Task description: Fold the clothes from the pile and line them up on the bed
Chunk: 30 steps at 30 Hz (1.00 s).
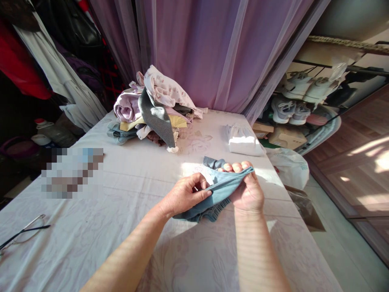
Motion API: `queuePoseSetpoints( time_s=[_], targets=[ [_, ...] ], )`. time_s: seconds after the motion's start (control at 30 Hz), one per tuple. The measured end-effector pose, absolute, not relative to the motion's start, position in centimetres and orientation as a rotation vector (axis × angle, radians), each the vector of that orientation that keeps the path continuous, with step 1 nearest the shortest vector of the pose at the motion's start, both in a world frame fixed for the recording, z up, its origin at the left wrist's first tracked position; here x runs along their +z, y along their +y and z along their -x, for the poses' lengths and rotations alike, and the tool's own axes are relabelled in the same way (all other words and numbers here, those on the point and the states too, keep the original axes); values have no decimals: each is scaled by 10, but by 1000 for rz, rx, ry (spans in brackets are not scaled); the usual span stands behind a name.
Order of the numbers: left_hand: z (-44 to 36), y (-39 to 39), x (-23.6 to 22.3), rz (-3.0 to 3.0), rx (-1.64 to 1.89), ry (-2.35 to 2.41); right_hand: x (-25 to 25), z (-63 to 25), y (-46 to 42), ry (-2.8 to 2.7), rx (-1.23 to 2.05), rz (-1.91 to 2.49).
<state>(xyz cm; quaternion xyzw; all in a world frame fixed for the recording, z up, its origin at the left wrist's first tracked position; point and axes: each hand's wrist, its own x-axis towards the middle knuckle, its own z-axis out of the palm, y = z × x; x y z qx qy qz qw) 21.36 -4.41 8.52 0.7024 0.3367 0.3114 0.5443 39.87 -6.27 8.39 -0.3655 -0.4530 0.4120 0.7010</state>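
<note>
A small blue garment [223,189] with a gathered edge is held up just over the table, its lower part hanging near the cloth; I cannot tell its exact kind. My left hand [190,192] pinches its left side between thumb and fingers. With the fingers behind the fabric and the thumb in front, my right hand [249,190] grips the upper right edge. Beyond the hands lies a heap of clothes [158,109], with pink, grey, yellow and flowered pieces. A folded white garment [244,140] rests at the far right of the table.
A pale patterned cloth covers the table [121,227]. Eyeglasses [26,231] lie at its left edge, near a blurred-out patch [73,172]. Purple curtains [194,52] hang behind. To the right stand shoes on a rack [288,109] and a plastic bag [288,166]; hanging clothes [57,69] are at left.
</note>
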Motion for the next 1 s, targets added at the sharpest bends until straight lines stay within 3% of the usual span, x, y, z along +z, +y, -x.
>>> queuePoseSetpoints(
  time_s=[0.67, 1.0],
  targets=[
    [-212, -44, 85, -1354, 721, 662, 84, -399, -63, -1055, 1014, 665],
    [-212, -40, 82, -1606, 919, 733, 94, -395, -66, -882, 1165, 593]
  ],
)
